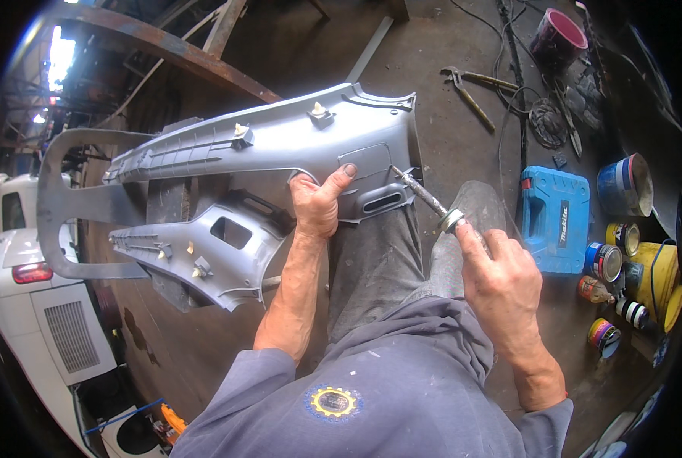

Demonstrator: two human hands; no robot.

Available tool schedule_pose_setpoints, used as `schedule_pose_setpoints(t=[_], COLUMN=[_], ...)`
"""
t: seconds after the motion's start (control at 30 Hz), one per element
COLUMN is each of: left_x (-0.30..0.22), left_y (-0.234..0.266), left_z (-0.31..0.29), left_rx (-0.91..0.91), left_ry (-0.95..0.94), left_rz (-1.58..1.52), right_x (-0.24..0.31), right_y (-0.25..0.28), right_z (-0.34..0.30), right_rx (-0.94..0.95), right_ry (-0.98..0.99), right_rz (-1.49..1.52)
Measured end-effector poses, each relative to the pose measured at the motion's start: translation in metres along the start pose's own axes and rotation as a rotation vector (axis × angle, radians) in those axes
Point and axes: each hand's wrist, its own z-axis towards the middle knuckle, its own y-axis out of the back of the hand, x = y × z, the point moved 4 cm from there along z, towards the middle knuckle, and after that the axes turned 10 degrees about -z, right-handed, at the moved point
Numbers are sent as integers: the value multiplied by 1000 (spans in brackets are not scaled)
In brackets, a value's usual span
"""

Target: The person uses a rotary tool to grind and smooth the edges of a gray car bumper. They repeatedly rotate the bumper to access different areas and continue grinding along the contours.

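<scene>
A long silver-grey plastic trim panel (280,145) lies across in front of me, its ribbed underside up, with pale clips along it. My left hand (318,202) grips its near edge, thumb pressed on top. In my right hand (501,275) is a soldering iron (425,192), its metal barrel pointing up and left. The tip is at the panel's right part, beside a thin rectangular outline; whether it touches I cannot tell. A second, similar trim panel (238,267) with a rectangular opening lies nearer, left of my left forearm.
Under the panels stands a grey looped metal frame (54,198). On the floor to the right are a blue tool case (556,229), pliers (474,99), cables, several cans and a dark red bucket (558,42). A rusty beam (180,49) crosses behind; a white vehicle (28,252) stands left.
</scene>
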Motion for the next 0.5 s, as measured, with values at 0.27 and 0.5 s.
schedule_pose_setpoints(t=[0.27,0.5], left_x=[1,2], left_y=[2,1], left_z=[0,1], left_rx=[29,23], left_ry=[-5,-16], left_rz=[2,-1], right_x=[-3,-1], right_y=[8,9], right_z=[7,7], right_rx=[15,47], right_ry=[67,30], right_rz=[-73,13])
